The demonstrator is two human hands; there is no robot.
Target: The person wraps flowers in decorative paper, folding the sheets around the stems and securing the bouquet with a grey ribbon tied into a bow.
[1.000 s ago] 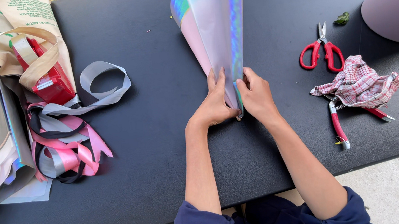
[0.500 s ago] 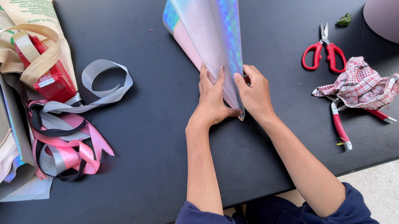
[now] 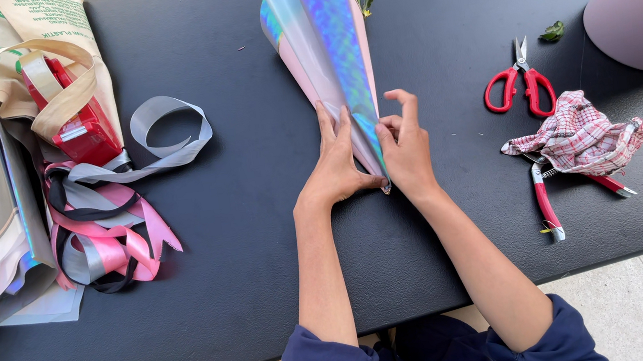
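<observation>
Wrap cone now tipped further left vs. earlier, pinched at near tip btwn left hand & right hand; right fingers lifted more. Scissors unmoved on tabletop.

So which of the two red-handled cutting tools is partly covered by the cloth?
The red-handled pruning shears nearer the table's front edge; the checked cloth lies over their upper part. The red scissors lie fully uncovered, farther back, beside the right hand.
</observation>
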